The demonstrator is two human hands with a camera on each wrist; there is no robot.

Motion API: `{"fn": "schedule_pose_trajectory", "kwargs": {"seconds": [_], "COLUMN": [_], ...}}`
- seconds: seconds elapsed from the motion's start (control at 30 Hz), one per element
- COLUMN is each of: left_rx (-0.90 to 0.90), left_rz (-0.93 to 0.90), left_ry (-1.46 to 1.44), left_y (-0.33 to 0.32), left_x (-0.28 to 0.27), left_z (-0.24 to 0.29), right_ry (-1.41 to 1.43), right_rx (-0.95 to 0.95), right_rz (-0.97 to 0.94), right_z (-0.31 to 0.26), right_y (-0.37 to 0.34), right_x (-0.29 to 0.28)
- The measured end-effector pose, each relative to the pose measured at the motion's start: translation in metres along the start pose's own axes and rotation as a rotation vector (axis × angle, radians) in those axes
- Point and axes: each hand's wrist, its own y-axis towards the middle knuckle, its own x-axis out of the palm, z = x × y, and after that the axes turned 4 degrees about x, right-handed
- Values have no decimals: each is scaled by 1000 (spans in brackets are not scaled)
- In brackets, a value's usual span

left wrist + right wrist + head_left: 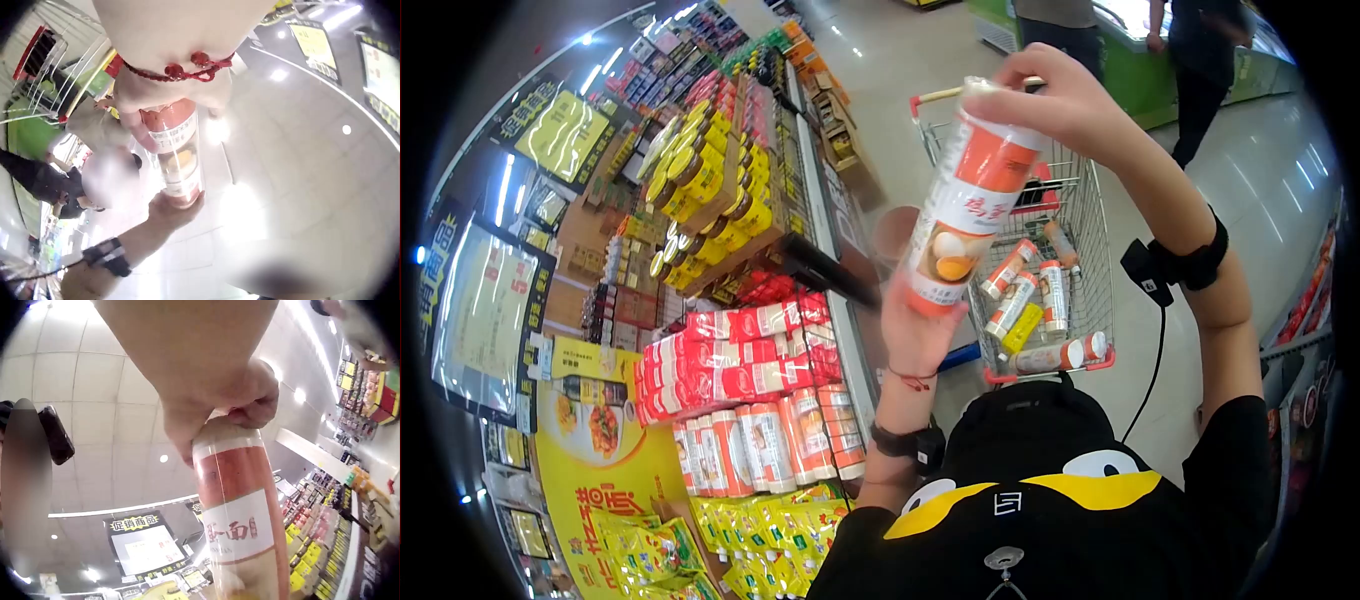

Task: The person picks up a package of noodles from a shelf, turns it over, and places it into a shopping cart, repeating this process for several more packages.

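A cylindrical pack of egg noodles [972,205], orange and white with an egg picture, is held up at a tilt in front of the body. My right hand [1055,100] grips its top end; in the right wrist view the right hand [219,403] has its fingers curled over that end. At the lower end my left hand [920,330] holds the pack, its fingers partly hidden behind it. The left wrist view shows the left hand [172,94] round one end of the pack [178,156], with the right hand at the other.
Below stands a shopping cart [1090,225] with several similar noodle packs [1012,305] and a yellow packet [1022,328] inside. Along the left runs a shelf with noodle packs [765,445], red-and-white packages [740,350] and yellow-lidded jars [700,170]. People [1200,60] stand beyond the cart.
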Motion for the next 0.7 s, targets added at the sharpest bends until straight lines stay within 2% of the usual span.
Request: {"fn": "schedule_pose_trajectory", "kwargs": {"seconds": [0.07, 0.2, 0.23, 0.3, 0.33, 0.47, 0.57, 0.63, 0.7], "left_rx": [-27, -233, -282, -487, -567, -519, -564, -592, -521], "left_rz": [-25, -113, -143, -404, -382, -322, -355, -369, -279], "left_ry": [37, -53, -57, -316, -429, -387, -410, -433, -261], "left_y": [-3, -17, -20, -24, -22, -24, -26, -28, -31], "left_x": [8, 10, 10, -9, -10, -18, -23, -27, -25], "left_z": [-4, -1, -1, 1, 0, -1, -2, -1, 3], "right_ry": [300, 74, 68, 54, 123, 273, 235, 276, 344], "right_rx": [25, 109, 98, 77, 23, 167, -22, 81, 224], "right_rz": [-154, -452, -408, -324, -268, -295, -95, -166, -222], "right_z": [-15, -16, -12, 3, 6, 22, 36, 24, 18], "right_y": [6, 20, 22, 24, 23, 28, 25, 20, 15], "right_x": [-9, -25, -21, -6, 0, 19, 42, 39, 40]}}
